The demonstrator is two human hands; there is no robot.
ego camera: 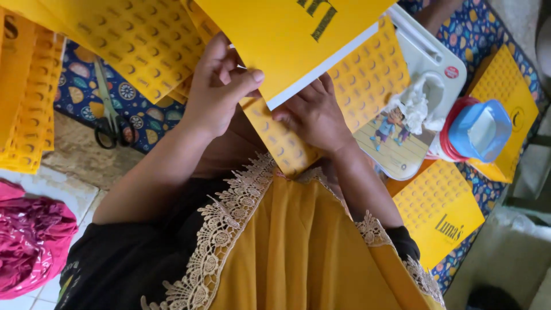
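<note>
My left hand (pixel 215 86) pinches the lower edge of a large plain yellow sheet with a white back (pixel 281 34), thumb on top and fingers curled behind. My right hand (pixel 313 115) lies just right of it, fingers tucked under the same sheet and holding its edge, palm over a yellow sheet printed with rows of small crescent marks (pixel 367 74). Both sheets are raised in front of my chest. Below my arms, a yellow garment with lace trim (pixel 287 247) fills the lower view.
Black-handled scissors (pixel 112 123) lie on a patterned blue mat (pixel 138 109). Stacks of yellow printed sheets (pixel 26 86) sit at left, pink cloth (pixel 28 247) below them. At right are a white case with a cartoon picture (pixel 402 143), crumpled tissue (pixel 416 103), a blue-lidded container (pixel 479 129) and more yellow cards (pixel 442 212).
</note>
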